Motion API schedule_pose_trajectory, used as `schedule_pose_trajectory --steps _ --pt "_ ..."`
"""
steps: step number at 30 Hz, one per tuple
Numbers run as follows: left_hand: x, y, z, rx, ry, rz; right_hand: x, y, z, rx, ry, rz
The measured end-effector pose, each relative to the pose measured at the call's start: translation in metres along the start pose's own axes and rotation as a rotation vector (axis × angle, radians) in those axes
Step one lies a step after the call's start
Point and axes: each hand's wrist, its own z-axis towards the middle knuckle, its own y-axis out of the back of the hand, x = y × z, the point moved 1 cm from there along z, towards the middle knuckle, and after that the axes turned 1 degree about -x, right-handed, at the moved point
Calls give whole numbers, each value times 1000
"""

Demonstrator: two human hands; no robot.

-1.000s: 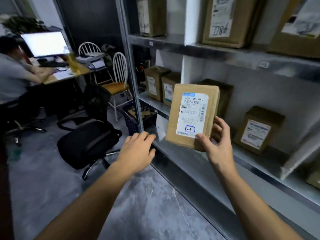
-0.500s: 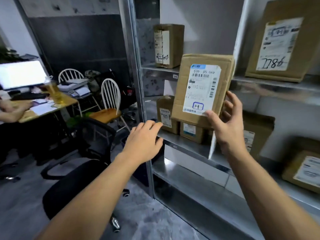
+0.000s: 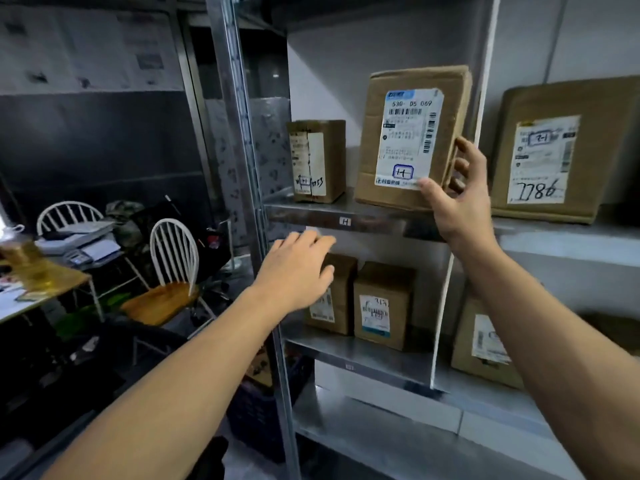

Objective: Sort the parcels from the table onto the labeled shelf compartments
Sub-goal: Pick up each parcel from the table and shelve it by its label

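Note:
My right hand (image 3: 457, 199) grips a flat brown cardboard parcel (image 3: 381, 140) by its lower right corner, thumb on the white label marked "H", fingers behind. The parcel stands upright at the front of the upper shelf (image 3: 304, 213), right above the small "H" tag (image 3: 345, 221) on the shelf edge. A smaller parcel (image 3: 318, 161) marked "H" stands to its left on the same shelf. My left hand (image 3: 294, 268) hovers with relaxed fingers, holding nothing, just below that shelf edge.
A large parcel (image 3: 561, 150) numbered 7786 fills the compartment to the right. Three parcels (image 3: 381, 303) stand on the shelf below. A metal upright (image 3: 242, 140) frames the rack's left side. White chairs (image 3: 173, 258) and a desk (image 3: 38, 289) stand at left.
My right hand has lifted the parcel from waist height up to the upper shelf marked "H". My left hand rose along with it, still holding nothing. The view has tilted upward.

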Motion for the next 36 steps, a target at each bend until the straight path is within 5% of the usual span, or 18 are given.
schedule_pose_trajectory --steps 6,19,30,36 --pt "10 -4 43 -65 -6 -46 -12 -25 35 40 4 -261" --pt "17 -37 82 -134 14 -213 -42 -30 65 155 -217 -399" --pt "42 -37 96 -145 65 -306 -41 -39 68 64 -352 -386" --pt "47 -40 83 -92 0 -283 -26 -41 44 -62 -254 -501"
